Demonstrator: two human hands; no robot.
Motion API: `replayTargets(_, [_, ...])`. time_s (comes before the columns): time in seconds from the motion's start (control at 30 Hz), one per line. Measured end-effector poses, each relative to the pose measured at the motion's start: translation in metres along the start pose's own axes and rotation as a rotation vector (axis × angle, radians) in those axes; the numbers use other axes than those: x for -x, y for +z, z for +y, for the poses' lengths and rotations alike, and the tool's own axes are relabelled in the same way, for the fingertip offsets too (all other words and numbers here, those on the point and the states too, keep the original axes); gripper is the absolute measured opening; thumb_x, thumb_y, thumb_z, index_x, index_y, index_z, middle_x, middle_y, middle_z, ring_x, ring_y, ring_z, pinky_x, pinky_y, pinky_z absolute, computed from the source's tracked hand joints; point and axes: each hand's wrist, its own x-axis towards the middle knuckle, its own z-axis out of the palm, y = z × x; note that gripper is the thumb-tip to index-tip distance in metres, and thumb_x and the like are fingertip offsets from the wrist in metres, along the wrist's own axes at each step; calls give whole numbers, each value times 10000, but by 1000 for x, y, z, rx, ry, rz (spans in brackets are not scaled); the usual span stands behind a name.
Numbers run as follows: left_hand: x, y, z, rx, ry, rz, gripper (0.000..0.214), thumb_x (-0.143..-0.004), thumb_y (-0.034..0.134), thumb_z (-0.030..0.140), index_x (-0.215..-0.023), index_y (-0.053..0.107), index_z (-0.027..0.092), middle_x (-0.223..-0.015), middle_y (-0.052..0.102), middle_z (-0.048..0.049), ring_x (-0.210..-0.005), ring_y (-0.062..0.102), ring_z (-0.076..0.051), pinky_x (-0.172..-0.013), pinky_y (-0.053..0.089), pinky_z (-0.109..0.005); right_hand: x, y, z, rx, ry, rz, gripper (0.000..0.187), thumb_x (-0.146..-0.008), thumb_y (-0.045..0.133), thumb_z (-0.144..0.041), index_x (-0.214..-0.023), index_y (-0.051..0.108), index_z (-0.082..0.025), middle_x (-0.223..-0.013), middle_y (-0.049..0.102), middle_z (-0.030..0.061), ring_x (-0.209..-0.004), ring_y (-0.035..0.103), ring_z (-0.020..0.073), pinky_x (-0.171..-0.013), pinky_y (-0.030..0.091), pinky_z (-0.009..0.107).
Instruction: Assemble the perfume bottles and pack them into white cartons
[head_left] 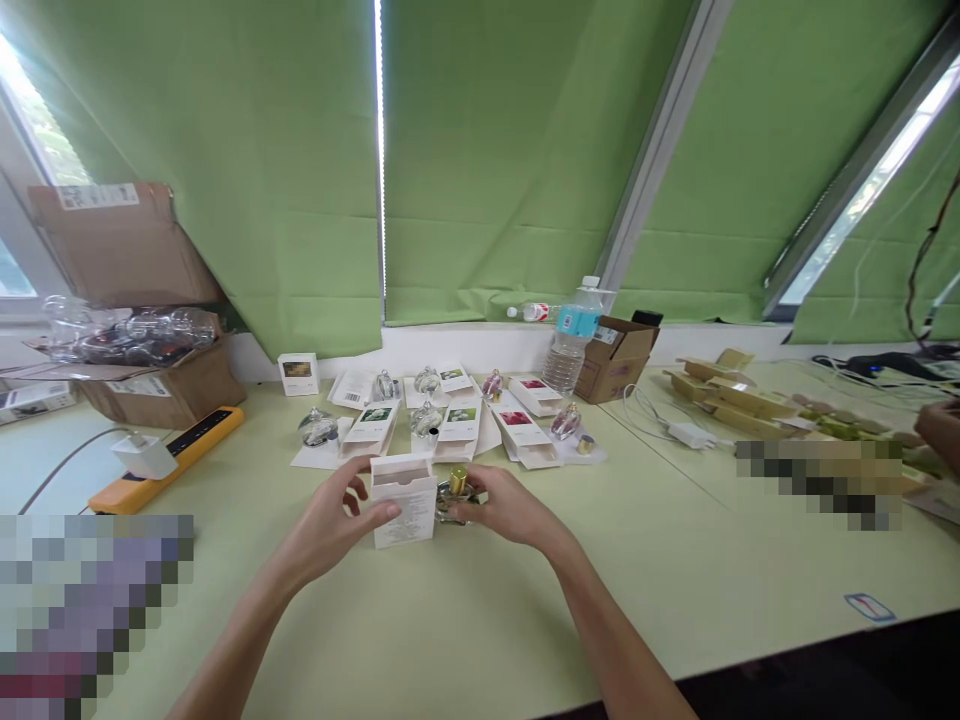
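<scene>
While the left hand (pixel 330 525) pinches a white carton (pixel 403 503) upright by its side, the right hand (pixel 506 506) closes around a glass perfume bottle (pixel 454 497) with a gold cap, holding it just beside the carton above a pale green table (pixel 525 590). Just beyond the hands lie six more glass bottles (pixel 426 420), two of them pink, spread among about five white cartons (pixel 457 430) lying flat, some with flaps open and colour pictures on their fronts. One small gold cap (pixel 585 443) sits beside the far right bottle, and one small white box (pixel 298 373) stands beyond the far left one. Past the bottles, one large water bottle (pixel 571 338) stands next to a small cardboard box (pixel 615 358). Left of the grip, an orange power strip (pixel 169 460) lies with a white charger (pixel 144 456) on it, and behind that a big cardboard box (pixel 150 392) holds a heap of clear plastic (pixel 127 335). Right of the grip, tan cardboard pieces (pixel 724 395) lie in rows, and a co-worker's hand (pixel 941 430) shows at the edge.
</scene>
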Motion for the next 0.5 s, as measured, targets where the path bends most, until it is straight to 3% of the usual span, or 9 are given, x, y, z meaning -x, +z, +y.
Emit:
replayTargets(0.1, [0,1,-1,33,163,131,530,-758,668,452,-1217,463,283,-1170,564,-63,-987,593,-220,-828,504,-384,0,-2,-2,8,-11,25,161,-737,656,-297,-846,663,-180,-786,622,10,-689,523,152,-595,366,238])
replayTargets(0.2, [0,2,1,64,347,185,380,-792,664,349,-1119,485,273,-1294,512,-60,-1195,489,-229,-940,466,-395,-1,-2,-3,69,-20,60,142,-726,668,-312,-783,658,-182,-751,604,-2,-671,500,143,-575,340,232])
replayTargets(0.33, [2,4,4,47,460,221,285,-821,641,277,-1075,512,261,-1345,476,-69,-1248,449,-234,-947,470,-397,-1,-1,-2,135,-10,82,145,-729,656,-305,-680,605,-178,-631,536,-33,-565,424,109,-506,274,222])
replayTargets(0.5, [2,6,3,-93,475,180,161,-850,608,274,-1010,587,266,-1334,486,-48,-1246,449,-234,-994,419,-397,1,0,-2,123,-14,64,126,-757,625,-302,-733,607,-180,-633,539,-34,-541,426,105,-474,266,218])
